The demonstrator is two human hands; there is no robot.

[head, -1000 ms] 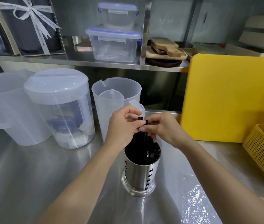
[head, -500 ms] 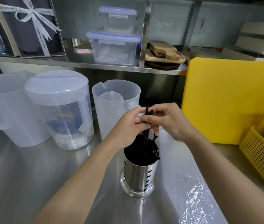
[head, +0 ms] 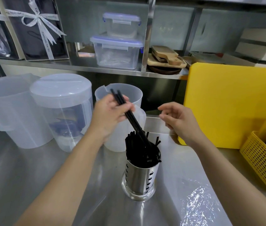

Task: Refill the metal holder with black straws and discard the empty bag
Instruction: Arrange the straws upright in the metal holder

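A perforated metal holder (head: 139, 180) stands on the steel counter, filled with several black straws (head: 142, 149). My left hand (head: 109, 115) grips a few long black straws (head: 129, 115) that slant up and to the left, their lower ends still in the holder. My right hand (head: 178, 121) hovers to the right of them with fingers apart and nothing in it. A clear plastic bag (head: 195, 204) lies crumpled on the counter at the lower right, under my right forearm.
Translucent pitchers (head: 60, 111) and a measuring jug (head: 120, 95) stand behind the holder at the left. A yellow cutting board (head: 230, 103) leans at the right, with a yellow basket (head: 262, 162) beside it. Lidded containers (head: 117, 51) and wooden boards (head: 166, 59) sit on the shelf.
My left hand has lifted a few straws higher and tilted them left. My right hand has let go of them and moved away to the right, fingers spread.
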